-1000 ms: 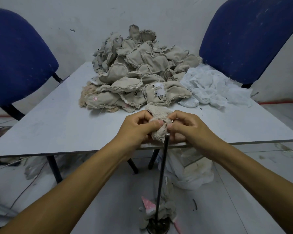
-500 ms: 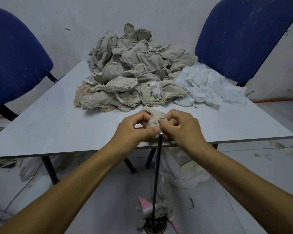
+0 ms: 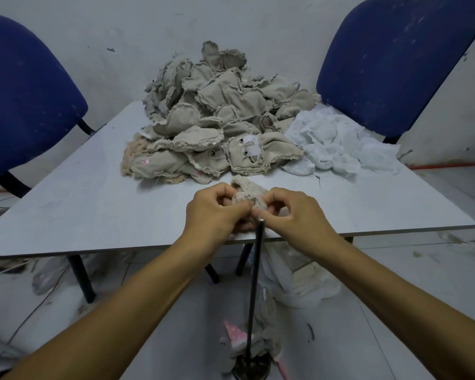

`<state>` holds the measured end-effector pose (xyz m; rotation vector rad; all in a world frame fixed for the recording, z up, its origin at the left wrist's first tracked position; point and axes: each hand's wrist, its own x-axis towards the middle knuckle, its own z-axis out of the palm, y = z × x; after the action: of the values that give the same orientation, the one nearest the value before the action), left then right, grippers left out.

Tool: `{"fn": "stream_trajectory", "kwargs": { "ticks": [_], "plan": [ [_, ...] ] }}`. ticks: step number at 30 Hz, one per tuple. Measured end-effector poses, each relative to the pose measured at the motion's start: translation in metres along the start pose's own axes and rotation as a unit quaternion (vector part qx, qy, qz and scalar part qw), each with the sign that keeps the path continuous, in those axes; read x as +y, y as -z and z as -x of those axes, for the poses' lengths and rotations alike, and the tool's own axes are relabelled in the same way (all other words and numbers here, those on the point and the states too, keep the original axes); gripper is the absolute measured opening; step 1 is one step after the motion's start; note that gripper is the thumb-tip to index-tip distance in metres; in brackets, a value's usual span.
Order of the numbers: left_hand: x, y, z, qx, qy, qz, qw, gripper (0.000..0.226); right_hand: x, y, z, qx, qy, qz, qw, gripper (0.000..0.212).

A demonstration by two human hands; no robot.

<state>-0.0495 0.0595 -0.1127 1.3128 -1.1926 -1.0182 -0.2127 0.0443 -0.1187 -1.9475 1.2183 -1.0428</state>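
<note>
A small beige fabric piece (image 3: pixel 247 192) with frayed edges is held over the near edge of the grey table (image 3: pixel 80 204). My left hand (image 3: pixel 214 212) grips its left side and my right hand (image 3: pixel 294 215) pinches its right side, thumbs meeting in the middle. Just below my thumbs stands the tip of a thin black metal rod (image 3: pixel 255 283), rising upright from a round base (image 3: pixel 251 370) on the floor. The underside of the piece is hidden by my fingers.
A big heap of similar beige fabric pieces (image 3: pixel 217 124) fills the table's far half, with white fabric (image 3: pixel 337 144) beside it on the right. Blue chairs (image 3: pixel 25 97) (image 3: pixel 395 56) stand at both far corners. Fabric scraps (image 3: pixel 261 341) and a white bag (image 3: pixel 299 283) lie on the floor.
The fabric piece has come up off the rod's tip, which now shows bare below my thumbs. Both hands have closed in tighter around the piece.
</note>
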Motion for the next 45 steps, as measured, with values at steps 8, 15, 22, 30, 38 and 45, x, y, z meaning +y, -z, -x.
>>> {"fn": "stream_trajectory", "kwargs": {
  "ticks": [8,15,22,30,38,45],
  "plan": [
    [0.008,0.003,-0.013,-0.040,0.097,0.088,0.991,0.023,0.001,0.001,-0.010,0.011,0.054,0.105,0.993,0.022],
    [0.004,0.002,0.001,-0.073,0.017,0.053,0.996,0.016,0.003,-0.008,-0.014,0.095,-0.006,0.073,0.993,0.020],
    [0.002,-0.003,0.004,-0.029,-0.026,-0.017,0.999,0.016,0.002,-0.012,-0.015,0.122,-0.031,0.102,0.987,0.026],
    [0.004,-0.014,-0.006,0.138,-0.056,-0.155,0.977,0.023,-0.004,-0.008,-0.002,0.031,-0.017,0.017,0.999,0.020],
    [0.013,0.012,-0.011,-0.129,-0.236,-0.250,0.930,0.040,0.000,0.006,-0.008,0.099,-0.047,-0.089,0.990,0.029],
    [0.007,0.015,-0.023,-0.127,-0.092,-0.183,0.970,0.057,0.001,0.006,-0.013,0.106,-0.079,-0.149,0.980,0.016]
  ]
}}
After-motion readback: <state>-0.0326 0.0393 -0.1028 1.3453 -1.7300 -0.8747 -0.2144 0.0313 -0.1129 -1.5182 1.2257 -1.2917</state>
